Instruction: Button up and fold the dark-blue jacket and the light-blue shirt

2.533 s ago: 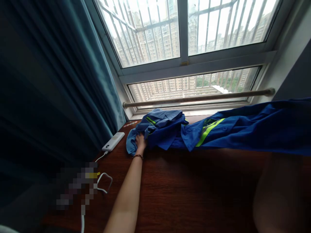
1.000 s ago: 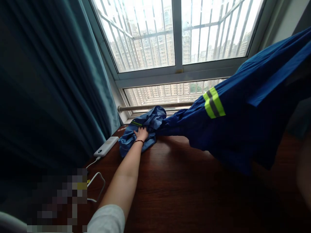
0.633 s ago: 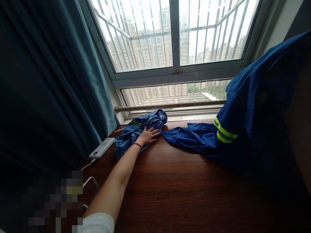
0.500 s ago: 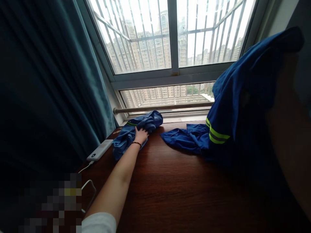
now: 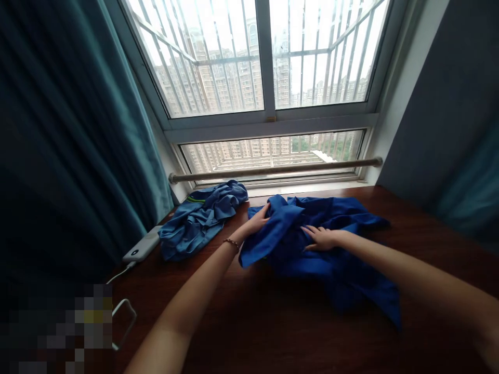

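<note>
A dark blue work garment (image 5: 335, 244) lies crumpled in the middle of the brown wooden table (image 5: 273, 332). My left hand (image 5: 258, 222) grips a fold at its left edge, fingers curled into the cloth. Flat on top of the garment lies my right hand (image 5: 322, 238), its fingers stretched out. A second, lighter blue garment (image 5: 198, 221) with a yellow-green stripe sits bunched at the back left, apart from both hands.
A white power bank (image 5: 141, 249) with a white cable (image 5: 122, 317) lies at the table's left edge beside a teal curtain (image 5: 78, 135). A metal rail (image 5: 273, 169) runs along the barred window behind the table. A dark curtain hangs at the right.
The dark blue garment, held up at the right before, now lies on the table. My left hand left the lighter garment and took the dark one; my right hand came down onto it.
</note>
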Tool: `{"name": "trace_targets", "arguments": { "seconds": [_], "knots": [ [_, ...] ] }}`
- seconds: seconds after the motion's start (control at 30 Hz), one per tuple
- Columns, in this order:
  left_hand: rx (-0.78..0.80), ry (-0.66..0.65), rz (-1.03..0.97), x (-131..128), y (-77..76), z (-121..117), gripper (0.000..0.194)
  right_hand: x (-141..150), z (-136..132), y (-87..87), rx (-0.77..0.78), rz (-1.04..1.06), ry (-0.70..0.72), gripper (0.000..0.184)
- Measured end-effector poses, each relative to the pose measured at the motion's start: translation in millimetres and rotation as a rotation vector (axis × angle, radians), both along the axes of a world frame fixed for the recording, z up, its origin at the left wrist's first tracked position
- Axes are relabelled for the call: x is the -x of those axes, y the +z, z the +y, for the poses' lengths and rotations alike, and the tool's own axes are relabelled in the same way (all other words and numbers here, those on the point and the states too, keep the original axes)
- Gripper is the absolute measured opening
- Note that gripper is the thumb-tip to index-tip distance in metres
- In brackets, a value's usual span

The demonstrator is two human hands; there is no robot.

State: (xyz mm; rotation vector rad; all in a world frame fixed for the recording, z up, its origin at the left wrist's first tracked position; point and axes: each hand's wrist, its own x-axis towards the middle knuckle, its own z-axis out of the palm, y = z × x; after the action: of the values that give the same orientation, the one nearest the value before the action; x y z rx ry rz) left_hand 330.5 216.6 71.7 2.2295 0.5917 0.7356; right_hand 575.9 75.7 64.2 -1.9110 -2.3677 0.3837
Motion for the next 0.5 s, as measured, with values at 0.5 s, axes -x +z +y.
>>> {"name": "trace_targets", "arguments": {
  "seconds": [0.5],
  "knots": [
    [0.285, 0.527, -0.199, 60, 31.0, 13, 0.039, -111, -46, 36.0, -0.164, 0.101, -0.108, 0.032]
  ]
}}
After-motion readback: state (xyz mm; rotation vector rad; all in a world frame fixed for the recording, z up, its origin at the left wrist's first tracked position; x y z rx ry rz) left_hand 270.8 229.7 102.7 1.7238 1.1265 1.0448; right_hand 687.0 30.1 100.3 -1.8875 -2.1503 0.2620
